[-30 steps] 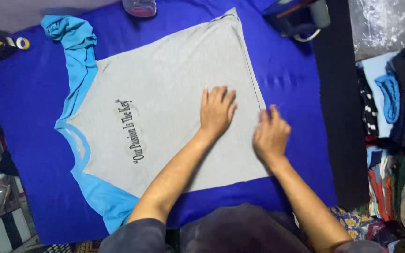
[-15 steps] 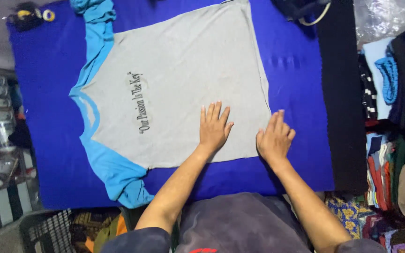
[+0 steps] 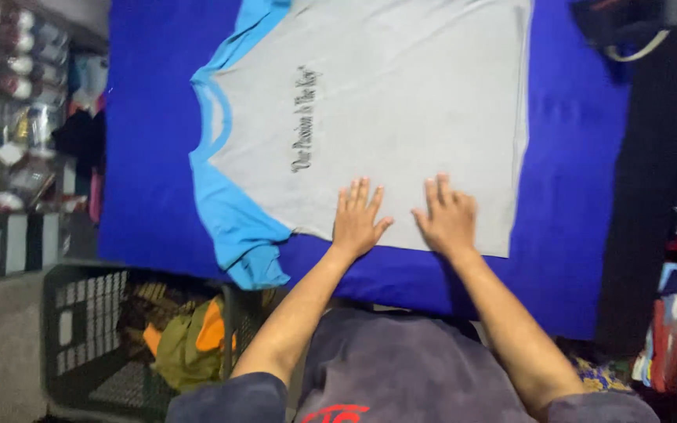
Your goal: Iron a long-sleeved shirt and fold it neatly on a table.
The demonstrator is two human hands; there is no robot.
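A single head-worn camera looks steeply down from above the person's own chest and forearms, facing forward over the work surface. It sits close: the left hand [image 3: 358, 219] and right hand [image 3: 448, 217] lie near the frame's centre, arms entering from the bottom edge. Beyond the hands spreads the blue cloth [image 3: 150, 141]; a dark basket [image 3: 88, 329] sits left of the left arm.

The grey T-shirt [image 3: 401, 117] ran off the top edge, its far sleeve and hem unseen, while left of it the shelf goods [image 3: 9, 94] were blurred past telling, and below it the clothes in the black crate [image 3: 88, 337] were half hidden.
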